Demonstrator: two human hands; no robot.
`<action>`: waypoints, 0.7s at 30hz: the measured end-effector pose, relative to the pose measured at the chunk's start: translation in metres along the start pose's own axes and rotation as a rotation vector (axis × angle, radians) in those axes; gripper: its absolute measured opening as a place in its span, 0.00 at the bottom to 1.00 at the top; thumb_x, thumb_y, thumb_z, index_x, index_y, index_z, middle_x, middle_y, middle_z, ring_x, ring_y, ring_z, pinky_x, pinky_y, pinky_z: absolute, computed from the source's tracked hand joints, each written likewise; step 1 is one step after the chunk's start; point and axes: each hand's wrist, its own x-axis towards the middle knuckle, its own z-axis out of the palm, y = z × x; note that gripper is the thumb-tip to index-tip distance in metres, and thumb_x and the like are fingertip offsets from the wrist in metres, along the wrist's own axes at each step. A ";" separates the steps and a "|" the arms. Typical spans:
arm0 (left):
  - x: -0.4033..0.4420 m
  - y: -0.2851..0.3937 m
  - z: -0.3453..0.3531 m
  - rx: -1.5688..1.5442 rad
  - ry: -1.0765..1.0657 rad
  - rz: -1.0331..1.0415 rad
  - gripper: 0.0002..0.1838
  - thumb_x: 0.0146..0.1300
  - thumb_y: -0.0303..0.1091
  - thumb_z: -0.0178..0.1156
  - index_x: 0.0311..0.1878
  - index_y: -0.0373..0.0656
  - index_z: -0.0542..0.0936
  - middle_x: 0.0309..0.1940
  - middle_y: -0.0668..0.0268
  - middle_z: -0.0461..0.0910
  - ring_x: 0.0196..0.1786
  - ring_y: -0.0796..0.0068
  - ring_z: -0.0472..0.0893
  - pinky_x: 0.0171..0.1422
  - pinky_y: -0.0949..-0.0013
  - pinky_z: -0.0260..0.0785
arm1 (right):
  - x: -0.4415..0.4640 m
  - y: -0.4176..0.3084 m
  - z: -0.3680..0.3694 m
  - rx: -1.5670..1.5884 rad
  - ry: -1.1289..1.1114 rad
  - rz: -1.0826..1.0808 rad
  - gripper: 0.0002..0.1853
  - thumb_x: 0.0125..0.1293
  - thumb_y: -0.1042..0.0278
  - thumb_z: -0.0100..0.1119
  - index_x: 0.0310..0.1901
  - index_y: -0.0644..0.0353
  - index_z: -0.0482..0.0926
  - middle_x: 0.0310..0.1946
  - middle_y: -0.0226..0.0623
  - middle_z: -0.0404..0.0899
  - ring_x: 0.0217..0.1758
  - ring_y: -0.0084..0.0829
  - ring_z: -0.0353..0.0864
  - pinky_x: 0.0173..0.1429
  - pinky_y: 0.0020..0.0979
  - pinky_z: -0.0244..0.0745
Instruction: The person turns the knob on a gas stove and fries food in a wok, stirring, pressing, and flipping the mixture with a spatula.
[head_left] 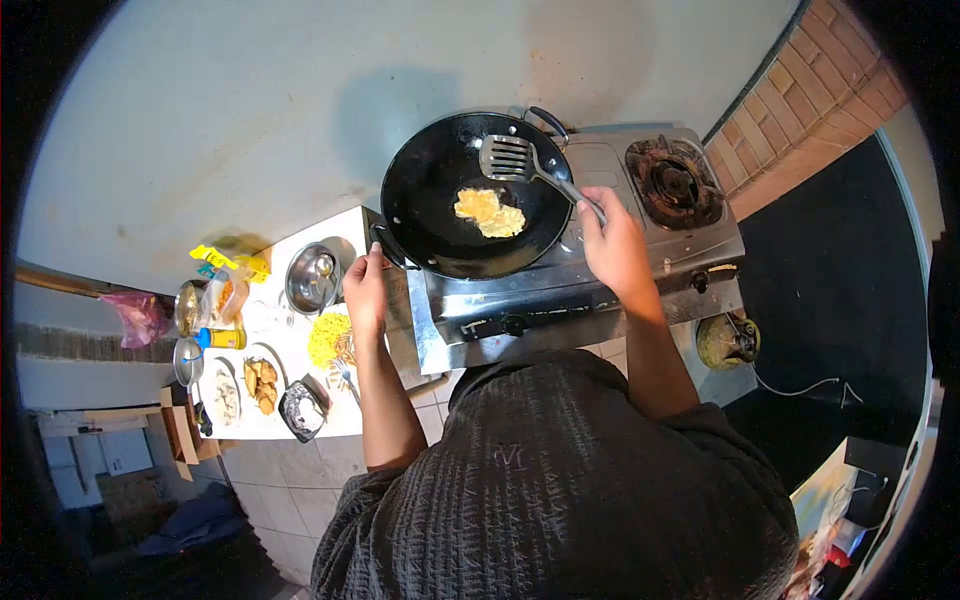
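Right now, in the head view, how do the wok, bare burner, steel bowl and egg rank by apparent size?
Largest to smallest:
1. Wok
2. Bare burner
3. Steel bowl and egg: too alike to rank surely.

My head feed: pale grey wall [250, 130] across the top, faintly stained, a soft-edged bluish shadow [375, 125] cast on it. Upper right, I log tan-red brickwork [800, 95] meeting the wall at a dark seam. Beyond it, a broad black surface [830, 260]; I cannot tell its material. Floor [310, 490]: light square tiles. White tabletop [342, 228] at left, brightly lit. Lower left corner dim, with bright panes [127, 452], possibly a window.
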 end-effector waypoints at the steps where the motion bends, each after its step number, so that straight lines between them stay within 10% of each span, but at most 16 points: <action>1: -0.001 0.001 0.000 0.024 0.017 -0.009 0.20 0.66 0.48 0.54 0.26 0.41 0.78 0.15 0.77 0.61 0.20 0.86 0.57 0.25 0.76 0.47 | 0.001 -0.002 -0.001 0.011 -0.010 -0.007 0.10 0.65 0.67 0.52 0.44 0.62 0.74 0.32 0.52 0.80 0.38 0.52 0.80 0.40 0.41 0.74; 21: -0.017 -0.004 0.008 -0.100 0.018 -0.019 0.17 0.64 0.40 0.51 0.22 0.42 0.72 0.15 0.77 0.62 0.21 0.86 0.58 0.26 0.75 0.48 | -0.006 0.000 -0.008 0.094 -0.023 -0.072 0.10 0.65 0.69 0.52 0.44 0.65 0.74 0.37 0.53 0.79 0.42 0.52 0.79 0.44 0.40 0.73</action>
